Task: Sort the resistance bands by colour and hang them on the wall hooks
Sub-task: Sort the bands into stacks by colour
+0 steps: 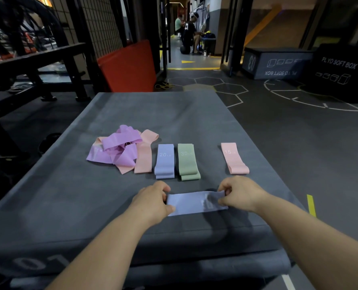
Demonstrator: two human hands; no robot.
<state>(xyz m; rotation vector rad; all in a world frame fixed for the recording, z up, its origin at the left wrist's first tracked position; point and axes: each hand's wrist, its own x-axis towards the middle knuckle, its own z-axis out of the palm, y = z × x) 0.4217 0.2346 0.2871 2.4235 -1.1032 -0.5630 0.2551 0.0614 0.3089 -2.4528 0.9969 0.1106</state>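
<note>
Lavender cloth is what both hands are busy with: a flat lavender band (196, 203) lies on the near part of the grey mat (90, 195), its long axis running left to right across the view, one end pinched in the left hand (153, 200) and the other in the right hand (239, 193), fingers closed on the fabric; the step in hand looks like sorting, with this band being smoothed or folded before it joins its colour; the next move, by my judgement, calls for turning it a quarter so that it points away like the rest, then setting it on the pile of the same colour. Just beyond the held band sit a lavender pile (165, 161) marked 20 and, just beside it on the right, a green pile (188, 162) marked 30, both lying lengthwise away from the person; beyond the held band's right end, apart from the green pile, a pink band (234, 158) marked 15 lies the same way; left of the lavender pile a salmon strip (144, 155) touches a tangled heap of purple strips (116, 147), not yet sorted. No wall hooks are in view, so hanging has not begun.
</note>
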